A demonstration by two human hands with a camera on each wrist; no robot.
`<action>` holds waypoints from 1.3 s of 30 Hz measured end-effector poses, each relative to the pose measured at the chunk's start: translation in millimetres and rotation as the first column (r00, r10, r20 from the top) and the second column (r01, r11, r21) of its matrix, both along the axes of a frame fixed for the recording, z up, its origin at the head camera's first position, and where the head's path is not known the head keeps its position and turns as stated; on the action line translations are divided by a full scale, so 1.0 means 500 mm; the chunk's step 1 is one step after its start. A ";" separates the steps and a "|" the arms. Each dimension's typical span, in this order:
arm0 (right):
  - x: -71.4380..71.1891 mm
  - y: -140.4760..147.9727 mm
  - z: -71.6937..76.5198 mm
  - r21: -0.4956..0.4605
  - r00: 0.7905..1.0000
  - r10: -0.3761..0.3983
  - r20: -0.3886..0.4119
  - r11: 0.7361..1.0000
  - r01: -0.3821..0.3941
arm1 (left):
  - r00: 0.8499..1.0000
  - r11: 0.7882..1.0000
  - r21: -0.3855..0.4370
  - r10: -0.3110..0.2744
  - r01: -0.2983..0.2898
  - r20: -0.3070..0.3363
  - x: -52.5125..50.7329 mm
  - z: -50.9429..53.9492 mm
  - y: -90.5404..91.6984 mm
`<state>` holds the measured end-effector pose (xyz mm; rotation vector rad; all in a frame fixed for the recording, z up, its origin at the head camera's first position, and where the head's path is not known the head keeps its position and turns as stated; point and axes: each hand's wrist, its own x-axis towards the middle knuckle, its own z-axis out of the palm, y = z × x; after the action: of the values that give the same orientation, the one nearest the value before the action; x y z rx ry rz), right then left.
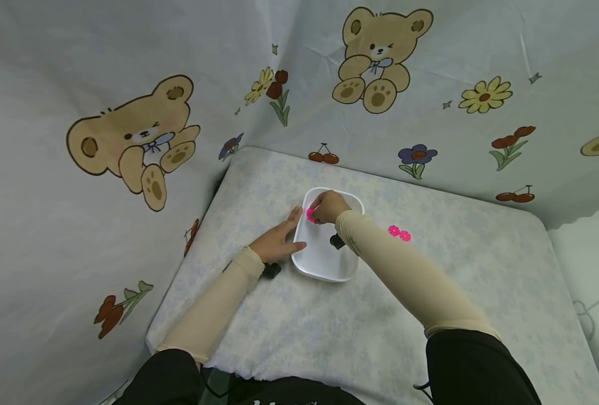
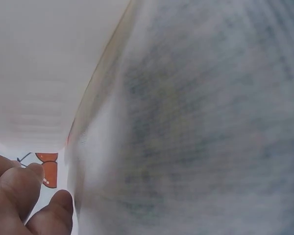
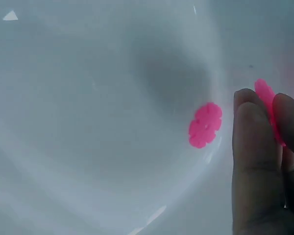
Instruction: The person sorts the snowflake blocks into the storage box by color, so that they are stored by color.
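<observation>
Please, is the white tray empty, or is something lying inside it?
Not empty: the right wrist view shows a pink flower piece lying inside the white tray.

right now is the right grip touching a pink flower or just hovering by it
Touching. The right wrist view shows it: the right grip holds a pink flower, pinched edge-on between the fingers.

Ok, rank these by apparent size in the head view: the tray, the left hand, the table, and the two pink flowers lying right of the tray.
1. Table
2. Tray
3. Left hand
4. Left flower and right flower: they look alike, so unranked.
</observation>
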<state>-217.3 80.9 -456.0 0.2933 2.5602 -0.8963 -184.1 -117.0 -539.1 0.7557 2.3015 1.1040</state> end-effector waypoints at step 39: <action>-0.001 0.003 -0.086 0.196 0.988 0.129 -0.083 0.974 -0.111 | 0.999 1.000 -0.008 -0.012 0.012 -0.032 0.001 0.005 -0.001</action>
<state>-217.7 82.4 -499.1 0.1510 2.7244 -0.6356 -183.7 -117.3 -536.6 0.7891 2.3237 1.0845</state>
